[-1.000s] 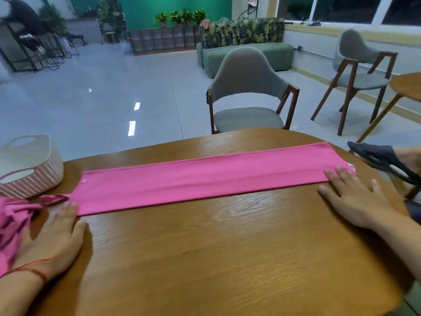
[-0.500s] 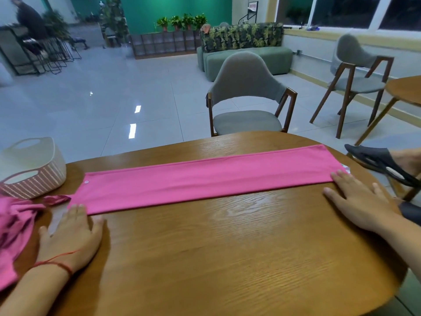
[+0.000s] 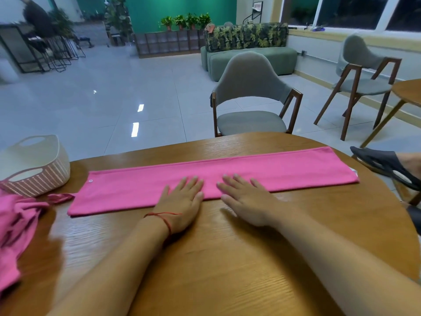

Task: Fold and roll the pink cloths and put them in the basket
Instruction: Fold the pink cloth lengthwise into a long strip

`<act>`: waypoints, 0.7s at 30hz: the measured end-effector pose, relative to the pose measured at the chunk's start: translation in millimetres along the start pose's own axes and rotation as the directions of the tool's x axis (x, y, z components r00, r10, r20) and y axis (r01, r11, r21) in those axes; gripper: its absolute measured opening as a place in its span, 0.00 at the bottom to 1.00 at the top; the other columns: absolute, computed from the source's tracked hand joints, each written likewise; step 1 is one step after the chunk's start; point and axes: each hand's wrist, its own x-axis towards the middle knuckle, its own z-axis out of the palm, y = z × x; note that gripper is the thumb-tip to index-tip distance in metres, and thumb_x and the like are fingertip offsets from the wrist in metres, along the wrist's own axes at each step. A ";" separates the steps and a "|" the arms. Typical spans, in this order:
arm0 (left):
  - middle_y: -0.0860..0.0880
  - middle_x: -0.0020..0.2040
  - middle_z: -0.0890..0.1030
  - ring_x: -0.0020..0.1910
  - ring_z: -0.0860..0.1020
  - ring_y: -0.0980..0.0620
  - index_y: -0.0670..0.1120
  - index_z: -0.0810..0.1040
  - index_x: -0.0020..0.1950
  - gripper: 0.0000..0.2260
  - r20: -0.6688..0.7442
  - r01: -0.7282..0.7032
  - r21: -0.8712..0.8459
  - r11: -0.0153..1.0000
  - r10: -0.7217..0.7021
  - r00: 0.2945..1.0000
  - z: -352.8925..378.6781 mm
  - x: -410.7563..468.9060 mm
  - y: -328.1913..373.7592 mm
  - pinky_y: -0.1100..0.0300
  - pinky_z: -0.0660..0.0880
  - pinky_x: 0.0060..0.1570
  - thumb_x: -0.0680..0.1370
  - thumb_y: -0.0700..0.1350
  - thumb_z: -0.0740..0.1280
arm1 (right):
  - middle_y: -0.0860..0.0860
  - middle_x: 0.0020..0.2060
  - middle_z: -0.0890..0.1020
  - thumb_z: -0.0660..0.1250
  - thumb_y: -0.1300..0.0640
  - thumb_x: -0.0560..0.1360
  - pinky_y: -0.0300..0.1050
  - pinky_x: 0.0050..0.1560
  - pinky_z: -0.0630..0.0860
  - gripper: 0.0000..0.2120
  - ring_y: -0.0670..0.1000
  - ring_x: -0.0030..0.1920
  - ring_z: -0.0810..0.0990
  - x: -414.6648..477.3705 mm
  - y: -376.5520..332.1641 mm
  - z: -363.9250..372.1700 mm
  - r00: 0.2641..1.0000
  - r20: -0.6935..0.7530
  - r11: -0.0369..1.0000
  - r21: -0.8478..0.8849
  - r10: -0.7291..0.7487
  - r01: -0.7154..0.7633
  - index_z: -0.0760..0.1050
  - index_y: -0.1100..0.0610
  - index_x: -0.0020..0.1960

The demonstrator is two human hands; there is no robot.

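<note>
A pink cloth [image 3: 284,171], folded into a long narrow strip, lies flat across the round wooden table [image 3: 227,258]. My left hand [image 3: 182,201] and my right hand [image 3: 247,199] lie side by side at the strip's middle, fingers straight and resting flat on its near edge. A cream basket [image 3: 38,165] with cut-out handles stands at the table's far left. Beside it, at the left edge, lies a crumpled pile of pink cloth [image 3: 13,236].
A grey chair [image 3: 250,96] stands just beyond the table's far edge. Another chair [image 3: 362,80] and a second wooden table [image 3: 410,90] are at the right. A dark sandal on a foot [image 3: 387,165] sits by the table's right edge.
Both hands have slid inward from the two ends of the strip to its middle, where they now lie together on the cloth.
</note>
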 end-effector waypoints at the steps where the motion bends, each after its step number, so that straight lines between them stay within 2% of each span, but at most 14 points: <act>1: 0.61 0.84 0.43 0.84 0.41 0.56 0.62 0.45 0.85 0.24 0.011 -0.007 0.028 1.000 0.006 1.000 -0.2 2.8 -7.9 0.44 0.41 0.82 0.87 0.58 0.43 | 0.40 0.85 0.41 0.44 0.34 0.86 0.57 0.84 0.40 0.29 0.44 0.84 0.38 3.2 5.2 2.1 1.000 0.016 1.000 -0.013 -0.007 0.007 0.46 0.38 0.86; 3: 0.60 0.84 0.41 0.84 0.41 0.53 0.62 0.43 0.85 0.24 -0.010 0.068 0.049 0.996 -0.068 0.998 -1.2 -0.1 -50.9 0.45 0.40 0.81 0.87 0.58 0.43 | 0.41 0.85 0.39 0.42 0.33 0.86 0.56 0.84 0.39 0.30 0.45 0.84 0.35 -1.2 38.4 -3.4 0.998 0.018 0.998 -0.027 0.062 -0.062 0.44 0.37 0.86; 5: 0.59 0.84 0.40 0.84 0.41 0.50 0.64 0.42 0.84 0.25 -0.040 0.206 0.052 0.977 -0.204 0.978 -7.9 -9.0 -111.2 0.44 0.41 0.81 0.87 0.61 0.43 | 0.43 0.85 0.37 0.40 0.30 0.83 0.58 0.84 0.38 0.32 0.47 0.84 0.34 -13.5 87.3 -16.1 0.979 -0.001 0.979 -0.025 0.205 -0.205 0.41 0.36 0.85; 8: 0.54 0.85 0.41 0.84 0.44 0.45 0.65 0.41 0.83 0.28 -0.029 0.422 0.026 0.906 -0.421 0.907 -24.0 -18.9 -176.3 0.41 0.41 0.81 0.84 0.68 0.42 | 0.46 0.85 0.38 0.36 0.23 0.76 0.67 0.83 0.42 0.39 0.53 0.85 0.38 -29.2 146.1 -34.9 0.904 -0.016 0.903 -0.042 0.428 -0.428 0.38 0.34 0.84; 10: 0.50 0.86 0.43 0.84 0.46 0.40 0.60 0.42 0.85 0.32 -0.034 0.537 0.033 0.843 -0.536 0.843 -29.2 -12.0 -180.6 0.38 0.45 0.81 0.82 0.70 0.41 | 0.47 0.86 0.40 0.37 0.20 0.75 0.73 0.81 0.46 0.41 0.59 0.85 0.42 -25.8 151.5 -40.6 0.844 -0.030 0.841 -0.075 0.535 -0.535 0.39 0.35 0.85; 12: 0.47 0.86 0.49 0.83 0.52 0.37 0.55 0.48 0.85 0.36 -0.077 0.588 0.052 0.807 -0.584 0.808 -30.4 4.7 -149.7 0.34 0.53 0.79 0.81 0.71 0.42 | 0.47 0.86 0.41 0.42 0.22 0.79 0.76 0.78 0.45 0.39 0.64 0.85 0.44 -8.8 119.4 -42.1 0.840 -0.057 0.836 -0.088 0.539 -0.542 0.41 0.37 0.85; 14: 0.49 0.85 0.53 0.83 0.55 0.41 0.55 0.53 0.84 0.36 -0.113 0.439 0.070 0.896 -0.430 0.896 -22.6 26.2 -95.2 0.33 0.58 0.77 0.80 0.71 0.44 | 0.45 0.86 0.41 0.45 0.27 0.82 0.75 0.78 0.42 0.36 0.61 0.86 0.42 17.6 66.0 -34.0 0.941 -0.081 0.939 -0.073 0.330 -0.335 0.41 0.37 0.86; 16: 0.54 0.86 0.48 0.85 0.48 0.46 0.59 0.50 0.85 0.32 -0.064 0.196 0.091 0.976 -0.191 0.979 -6.2 47.7 -40.3 0.34 0.52 0.79 0.83 0.69 0.45 | 0.42 0.86 0.41 0.45 0.31 0.85 0.70 0.82 0.40 0.33 0.54 0.86 0.39 44.4 11.1 -17.6 0.998 -0.034 0.996 -0.075 0.051 -0.053 0.42 0.37 0.86; 17: 0.56 0.86 0.45 0.85 0.45 0.47 0.61 0.47 0.85 0.30 -0.021 0.118 0.089 0.989 -0.117 0.993 -0.5 55.3 -20.0 0.34 0.47 0.80 0.83 0.68 0.44 | 0.41 0.85 0.41 0.45 0.32 0.85 0.67 0.82 0.39 0.31 0.51 0.86 0.39 54.7 -6.2 -9.0 1.000 0.005 0.998 -0.061 -0.024 0.024 0.42 0.37 0.86; 19: 0.60 0.85 0.42 0.84 0.41 0.48 0.65 0.43 0.84 0.28 0.017 0.068 0.087 0.994 -0.070 0.997 2.5 61.0 -11.0 0.34 0.42 0.80 0.84 0.68 0.43 | 0.40 0.85 0.40 0.44 0.31 0.84 0.64 0.82 0.37 0.31 0.50 0.85 0.37 64.9 -8.2 -1.2 0.999 0.025 0.998 -0.044 -0.033 0.034 0.41 0.35 0.85; 21: 0.61 0.84 0.42 0.84 0.41 0.48 0.68 0.42 0.83 0.28 -0.007 0.100 0.086 0.991 -0.100 0.995 -2.4 59.4 -39.2 0.35 0.41 0.80 0.83 0.69 0.43 | 0.40 0.85 0.40 0.44 0.27 0.82 0.63 0.82 0.37 0.34 0.51 0.85 0.37 64.7 24.2 -5.3 0.999 -0.012 0.999 -0.029 0.041 -0.041 0.41 0.33 0.85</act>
